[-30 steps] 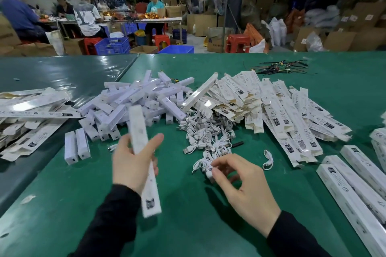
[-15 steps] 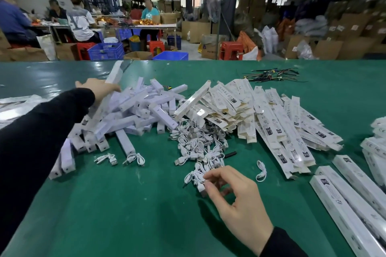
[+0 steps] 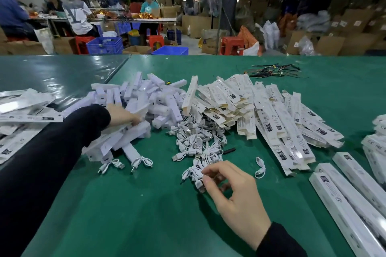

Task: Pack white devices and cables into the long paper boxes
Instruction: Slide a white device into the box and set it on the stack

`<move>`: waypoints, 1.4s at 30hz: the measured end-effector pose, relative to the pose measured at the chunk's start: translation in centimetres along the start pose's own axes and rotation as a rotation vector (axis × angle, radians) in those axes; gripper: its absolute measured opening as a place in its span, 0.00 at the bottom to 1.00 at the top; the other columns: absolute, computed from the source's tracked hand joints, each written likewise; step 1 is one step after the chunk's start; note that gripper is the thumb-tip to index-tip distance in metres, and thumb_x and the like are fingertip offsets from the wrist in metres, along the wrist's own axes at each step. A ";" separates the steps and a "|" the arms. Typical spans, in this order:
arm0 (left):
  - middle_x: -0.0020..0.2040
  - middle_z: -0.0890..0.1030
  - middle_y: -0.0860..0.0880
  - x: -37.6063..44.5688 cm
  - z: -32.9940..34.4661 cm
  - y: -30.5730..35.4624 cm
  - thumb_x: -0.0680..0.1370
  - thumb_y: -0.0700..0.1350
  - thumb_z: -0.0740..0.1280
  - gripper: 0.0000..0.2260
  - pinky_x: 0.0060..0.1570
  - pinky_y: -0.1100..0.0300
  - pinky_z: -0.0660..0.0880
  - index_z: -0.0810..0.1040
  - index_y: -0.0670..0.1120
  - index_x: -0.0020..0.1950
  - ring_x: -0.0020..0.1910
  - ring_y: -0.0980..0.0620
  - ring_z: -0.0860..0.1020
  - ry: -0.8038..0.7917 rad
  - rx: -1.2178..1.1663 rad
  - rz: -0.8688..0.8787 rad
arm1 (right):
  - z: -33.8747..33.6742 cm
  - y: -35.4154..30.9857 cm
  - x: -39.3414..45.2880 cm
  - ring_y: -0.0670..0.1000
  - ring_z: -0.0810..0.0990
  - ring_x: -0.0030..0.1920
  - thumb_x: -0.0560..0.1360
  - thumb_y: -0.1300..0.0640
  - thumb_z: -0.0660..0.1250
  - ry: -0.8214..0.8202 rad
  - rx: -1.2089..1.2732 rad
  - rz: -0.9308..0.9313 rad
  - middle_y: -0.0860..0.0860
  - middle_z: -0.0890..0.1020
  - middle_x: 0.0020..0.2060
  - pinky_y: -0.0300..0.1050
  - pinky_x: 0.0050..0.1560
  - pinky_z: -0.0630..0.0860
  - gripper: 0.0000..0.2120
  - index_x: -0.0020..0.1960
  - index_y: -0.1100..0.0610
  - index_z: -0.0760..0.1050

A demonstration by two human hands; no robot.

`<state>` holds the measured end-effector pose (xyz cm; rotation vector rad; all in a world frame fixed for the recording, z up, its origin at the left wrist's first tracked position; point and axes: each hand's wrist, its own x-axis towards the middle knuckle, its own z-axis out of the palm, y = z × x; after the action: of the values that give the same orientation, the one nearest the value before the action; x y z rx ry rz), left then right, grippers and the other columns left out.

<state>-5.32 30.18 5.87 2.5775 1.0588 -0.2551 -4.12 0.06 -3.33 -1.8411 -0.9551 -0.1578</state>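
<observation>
White devices heap on green table; right fingers pinch cable, left unclear.

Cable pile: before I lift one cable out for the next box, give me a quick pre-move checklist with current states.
1. Right hand at cable pile: ok.
2. Fingers pinching just one cable: cannot tell, several are tangled there.
3. Left hand on white devices: ok.
4. Device actually gripped: cannot tell, blurred.
5. Empty long paper boxes available: ok, heap lies right of the pile.
</observation>
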 end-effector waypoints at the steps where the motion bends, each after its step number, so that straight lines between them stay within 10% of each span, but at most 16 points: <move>1: 0.65 0.75 0.38 -0.6 0.3 0.2 0.82 0.52 0.60 0.22 0.59 0.58 0.65 0.74 0.36 0.66 0.61 0.43 0.72 -0.010 0.021 0.047 | 0.0 -0.1 0.0 0.46 0.78 0.41 0.75 0.57 0.68 -0.002 -0.002 -0.003 0.42 0.79 0.41 0.33 0.38 0.72 0.02 0.45 0.51 0.79; 7: 0.45 0.77 0.47 -4.9 2.9 1.2 0.80 0.54 0.60 0.13 0.41 0.61 0.69 0.73 0.48 0.41 0.40 0.50 0.73 -0.090 0.041 0.201 | 0.1 -0.1 -0.3 0.47 0.79 0.41 0.75 0.60 0.69 -0.030 0.015 0.038 0.42 0.79 0.40 0.34 0.38 0.73 0.05 0.44 0.51 0.79; 11: 0.42 0.78 0.44 -7.6 2.1 1.4 0.81 0.53 0.60 0.16 0.35 0.61 0.67 0.78 0.41 0.48 0.36 0.50 0.72 0.084 -0.085 0.247 | 0.0 -0.2 -0.5 0.46 0.79 0.41 0.75 0.60 0.70 -0.029 0.011 0.034 0.42 0.80 0.41 0.34 0.38 0.73 0.05 0.45 0.50 0.79; 15: 0.34 0.81 0.43 -11.1 0.8 1.2 0.77 0.45 0.68 0.05 0.33 0.56 0.77 0.77 0.43 0.45 0.31 0.46 0.78 0.421 -0.776 0.422 | -0.2 0.1 -0.3 0.47 0.79 0.41 0.75 0.60 0.71 0.001 -0.008 0.029 0.42 0.80 0.41 0.41 0.38 0.76 0.04 0.46 0.51 0.79; 23: 0.24 0.73 0.46 -14.8 6.8 0.7 0.58 0.54 0.75 0.19 0.20 0.65 0.71 0.75 0.44 0.41 0.17 0.53 0.69 0.016 -1.695 0.108 | 0.3 -1.7 -1.0 0.44 0.78 0.42 0.73 0.55 0.72 -0.060 -0.051 -0.060 0.43 0.80 0.41 0.42 0.45 0.76 0.04 0.47 0.52 0.80; 31: 0.27 0.66 0.48 -14.6 9.3 0.9 0.71 0.66 0.61 0.24 0.19 0.66 0.64 0.72 0.43 0.46 0.18 0.52 0.62 -0.097 -1.777 0.177 | 4.5 -4.2 -2.2 0.47 0.70 0.56 0.74 0.41 0.62 -0.415 -0.301 -0.167 0.44 0.75 0.56 0.44 0.59 0.66 0.22 0.66 0.47 0.69; 37: 0.34 0.75 0.45 -14.6 10.1 1.1 0.70 0.53 0.66 0.18 0.19 0.65 0.66 0.70 0.48 0.57 0.20 0.52 0.65 -0.114 -1.799 0.332 | 0.9 -3.1 -0.5 0.45 0.81 0.42 0.70 0.64 0.73 -0.066 0.152 0.096 0.46 0.84 0.41 0.36 0.45 0.76 0.10 0.47 0.52 0.82; 42: 0.40 0.80 0.41 -15.0 11.2 1.7 0.72 0.52 0.65 0.18 0.21 0.58 0.74 0.68 0.47 0.59 0.21 0.48 0.71 -0.146 -1.628 0.402 | -3.2 -1.9 1.7 0.49 0.82 0.41 0.69 0.58 0.73 0.157 0.688 0.457 0.50 0.85 0.43 0.40 0.43 0.81 0.10 0.50 0.52 0.82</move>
<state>-15.12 15.16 0.27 1.1590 0.3006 0.3863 -3.27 -1.35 0.47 -1.3285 -0.3814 0.2753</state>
